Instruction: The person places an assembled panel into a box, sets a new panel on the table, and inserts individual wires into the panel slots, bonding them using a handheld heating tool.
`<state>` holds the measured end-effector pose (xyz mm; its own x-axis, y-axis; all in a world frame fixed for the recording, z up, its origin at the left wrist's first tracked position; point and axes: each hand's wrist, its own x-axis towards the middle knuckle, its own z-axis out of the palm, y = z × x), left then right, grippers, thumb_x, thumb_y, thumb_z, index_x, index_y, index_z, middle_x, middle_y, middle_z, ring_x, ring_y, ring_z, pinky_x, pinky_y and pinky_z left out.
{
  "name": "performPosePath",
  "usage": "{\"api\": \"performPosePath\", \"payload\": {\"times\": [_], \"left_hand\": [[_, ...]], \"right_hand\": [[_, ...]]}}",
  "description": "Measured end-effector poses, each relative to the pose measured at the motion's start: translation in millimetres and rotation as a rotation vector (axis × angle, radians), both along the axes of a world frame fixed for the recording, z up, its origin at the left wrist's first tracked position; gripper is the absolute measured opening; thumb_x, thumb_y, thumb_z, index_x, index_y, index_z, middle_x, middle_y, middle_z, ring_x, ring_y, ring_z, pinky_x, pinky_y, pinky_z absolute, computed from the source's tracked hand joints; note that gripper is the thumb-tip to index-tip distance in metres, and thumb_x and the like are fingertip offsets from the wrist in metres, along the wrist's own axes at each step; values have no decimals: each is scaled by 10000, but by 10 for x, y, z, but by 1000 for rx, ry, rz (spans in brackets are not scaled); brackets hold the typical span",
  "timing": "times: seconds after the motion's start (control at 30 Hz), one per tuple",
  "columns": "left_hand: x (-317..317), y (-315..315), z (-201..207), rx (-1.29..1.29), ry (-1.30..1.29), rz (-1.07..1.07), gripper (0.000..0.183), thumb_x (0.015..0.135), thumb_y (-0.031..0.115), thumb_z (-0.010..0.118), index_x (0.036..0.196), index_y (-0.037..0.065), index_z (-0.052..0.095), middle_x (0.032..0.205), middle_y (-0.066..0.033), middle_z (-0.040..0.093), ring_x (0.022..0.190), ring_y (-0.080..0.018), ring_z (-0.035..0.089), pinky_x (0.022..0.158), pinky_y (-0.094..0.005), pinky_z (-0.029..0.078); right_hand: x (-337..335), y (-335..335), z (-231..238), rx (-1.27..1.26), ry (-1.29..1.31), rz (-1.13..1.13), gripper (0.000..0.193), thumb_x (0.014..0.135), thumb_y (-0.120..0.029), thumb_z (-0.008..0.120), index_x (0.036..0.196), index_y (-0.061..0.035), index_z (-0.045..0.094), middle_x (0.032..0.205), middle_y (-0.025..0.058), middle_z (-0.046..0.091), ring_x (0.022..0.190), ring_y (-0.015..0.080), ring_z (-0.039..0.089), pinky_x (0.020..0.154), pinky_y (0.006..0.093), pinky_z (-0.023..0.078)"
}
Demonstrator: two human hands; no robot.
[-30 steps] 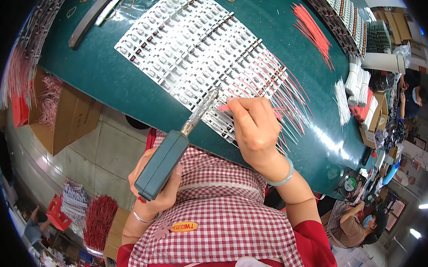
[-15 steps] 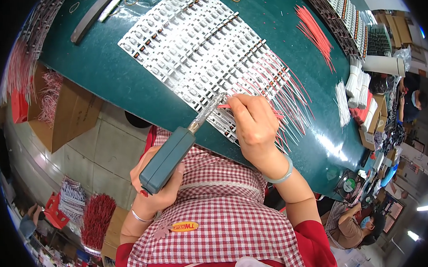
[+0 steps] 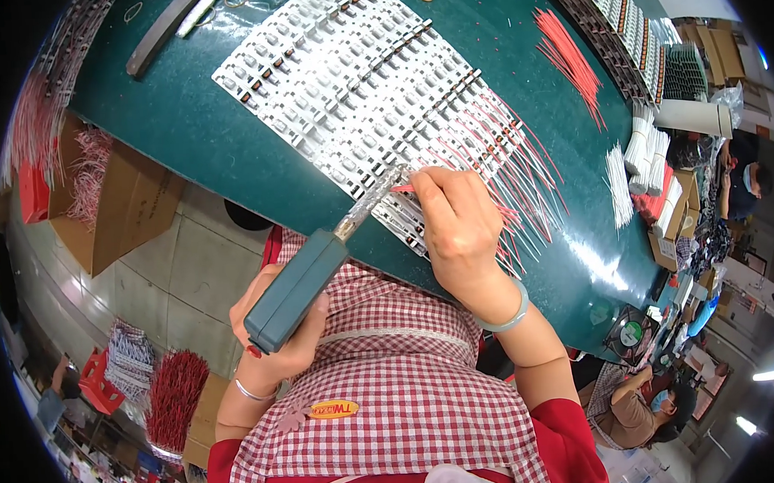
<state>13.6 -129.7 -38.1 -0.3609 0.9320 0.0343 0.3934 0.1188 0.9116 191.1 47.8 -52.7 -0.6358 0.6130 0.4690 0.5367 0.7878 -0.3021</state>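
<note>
My left hand [image 3: 298,347] is closed around the dark green body of a soldering gun [image 3: 296,290]. Its metal barrel points up and right, with the tip over the panel of white circuit boards [image 3: 328,89]. Close to that tip, my right hand [image 3: 464,225] pinches a short red wire [image 3: 403,188], whose end sticks out left of the fingertips. Whether tip and wire touch is too small to tell. Red and white wires [image 3: 531,179] fan out from the boards' right part, beyond my right hand, which hides some of the lower boards.
On the green table [image 3: 184,138], a loose bundle of red wires [image 3: 569,61] and white wires [image 3: 618,186] lie to the right. A grey bar [image 3: 164,34] rests at the far left. Stacked boards [image 3: 619,24] stand at the far right, a small fan [image 3: 630,334] near the right edge.
The soldering gun and my left hand have shifted slightly left and down. My right hand stays almost in place, still pinching the red wire.
</note>
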Motion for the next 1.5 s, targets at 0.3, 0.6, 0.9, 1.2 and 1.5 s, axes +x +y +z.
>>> {"api": "performPosePath", "payload": {"times": [0.3,0.6,0.9,1.2,1.5], "left_hand": [[-22,-145,-44,-29,-57,48,298,748,-15,774,1029,-76,699,975,-197,710,845,-288,717,760,-338,574],[-36,-159,-50,-8,-61,80,295,743,-6,775,1019,-79,703,986,-198,711,854,-284,719,766,-336,573],[-10,-160,-45,9,-15,53,260,721,-36,757,971,-80,703,943,-193,703,837,-304,712,761,-345,577],[2,-79,5,58,43,-4,227,708,-60,743,929,-80,691,910,-182,692,811,-311,704,724,-355,574],[10,45,108,93,63,-11,182,699,-65,733,874,-58,686,853,-144,665,743,-277,672,652,-326,544]], "right_hand": [[19,-2,-10,-26,4,31,352,687,27,648,1036,69,662,974,145,642,829,269,605,658,342,520],[4,-122,88,-95,-17,-11,466,740,88,613,1204,102,647,920,147,561,791,279,548,665,373,486],[45,-163,5,-90,48,7,419,706,114,650,1120,65,687,869,118,583,755,256,565,620,349,482],[28,-152,-24,-55,87,9,368,679,99,673,1041,46,707,852,101,613,730,229,574,570,332,473],[26,-149,-11,-53,57,8,366,674,92,665,1037,60,694,835,98,584,731,228,564,579,326,469]]}}
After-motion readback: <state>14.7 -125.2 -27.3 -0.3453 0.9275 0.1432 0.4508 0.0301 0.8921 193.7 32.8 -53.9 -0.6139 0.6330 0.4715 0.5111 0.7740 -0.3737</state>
